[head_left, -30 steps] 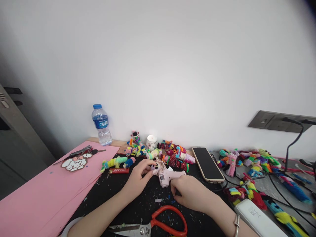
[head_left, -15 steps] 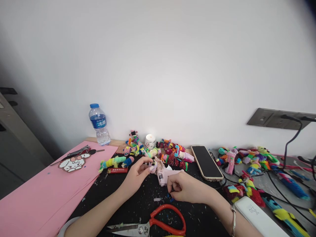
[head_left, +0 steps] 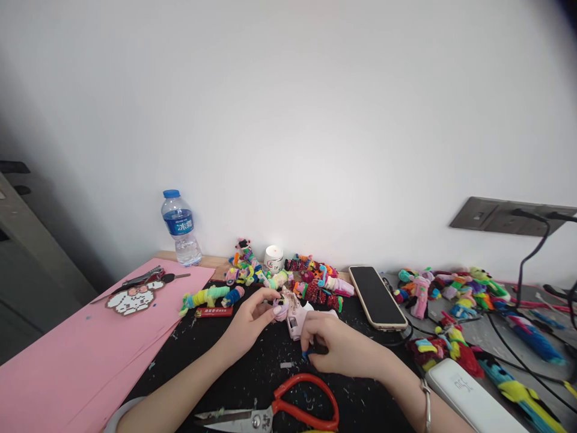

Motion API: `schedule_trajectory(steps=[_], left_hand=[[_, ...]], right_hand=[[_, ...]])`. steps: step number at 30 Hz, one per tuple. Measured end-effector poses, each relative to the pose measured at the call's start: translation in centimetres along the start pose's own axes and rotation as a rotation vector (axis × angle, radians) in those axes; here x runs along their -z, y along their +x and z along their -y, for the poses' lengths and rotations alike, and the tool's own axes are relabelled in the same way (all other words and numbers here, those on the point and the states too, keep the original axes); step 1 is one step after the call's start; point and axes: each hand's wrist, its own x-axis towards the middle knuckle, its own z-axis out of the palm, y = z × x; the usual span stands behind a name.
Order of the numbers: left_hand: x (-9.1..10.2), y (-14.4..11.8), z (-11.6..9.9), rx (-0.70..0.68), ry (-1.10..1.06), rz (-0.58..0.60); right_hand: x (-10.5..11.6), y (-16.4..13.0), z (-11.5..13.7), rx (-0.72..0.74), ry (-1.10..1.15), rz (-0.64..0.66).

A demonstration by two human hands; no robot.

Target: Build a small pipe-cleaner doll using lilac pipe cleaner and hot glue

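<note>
A small lilac piece [head_left: 280, 309] is pinched at the fingers of the left hand [head_left: 250, 322], right against the nozzle end of the pink glue gun [head_left: 300, 314] lying on the black table [head_left: 225, 367]. The gun's rear is covered by the right hand [head_left: 339, 347], fingers curled down together; whether the handle is actually clasped cannot be told. Red-handled scissors [head_left: 288, 409] are seen just below the hands. A phone [head_left: 375, 297] is laid to the right, fuzzy coloured figures [head_left: 311, 282] behind, a water bottle [head_left: 180, 227] far left.
</note>
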Motion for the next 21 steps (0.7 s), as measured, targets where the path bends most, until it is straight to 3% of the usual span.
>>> schedule_trajectory(steps=[7, 14, 21], left_hand=[[0.0, -0.2, -0.3, 0.017, -0.027, 0.029], [-0.3, -0.1, -0.6, 0.037, -0.058, 0.059], [-0.4, -0.3, -0.6, 0.030, -0.074, 0.089]], right_hand=[[-0.6, 0.7, -0.5, -0.057, 0.300, -0.158], [-1.3, 1.3, -1.1, -0.110, 0.416, -0.428], [-2.8, 1.3, -1.3, -0.122, 0.588, -0.493]])
